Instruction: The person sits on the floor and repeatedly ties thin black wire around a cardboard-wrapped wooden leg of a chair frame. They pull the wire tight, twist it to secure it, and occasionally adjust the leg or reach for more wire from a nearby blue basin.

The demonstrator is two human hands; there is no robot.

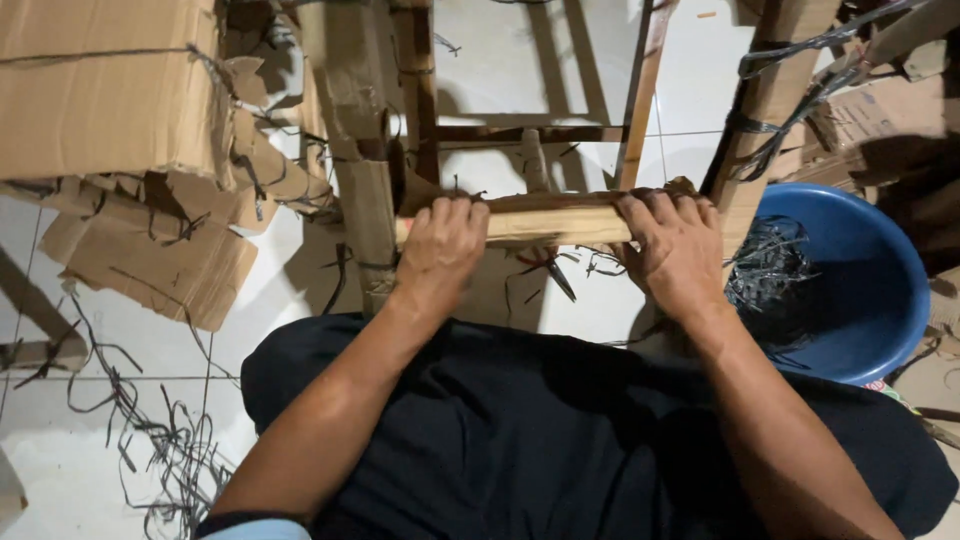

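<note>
Both my hands grip a horizontal wooden rail point(548, 218) of a wooden chair frame point(640, 110) wrapped partly in cardboard. My left hand point(438, 250) is closed over the rail's left end beside a cardboard-wrapped leg point(362, 160). My right hand point(672, 250) is closed over the rail's right end next to another wrapped leg point(765, 110) bound with black straps. Below the rail, between my hands, a pair of scissors point(548, 272) lies on the white tiled floor.
A blue plastic basin point(868, 300) with cut black straps stands at the right. Torn cardboard point(150, 260) and a large cardboard-wrapped piece point(100, 90) lie at the left. Loose black strap pieces point(160, 440) litter the floor at lower left. More cardboard is piled at far right.
</note>
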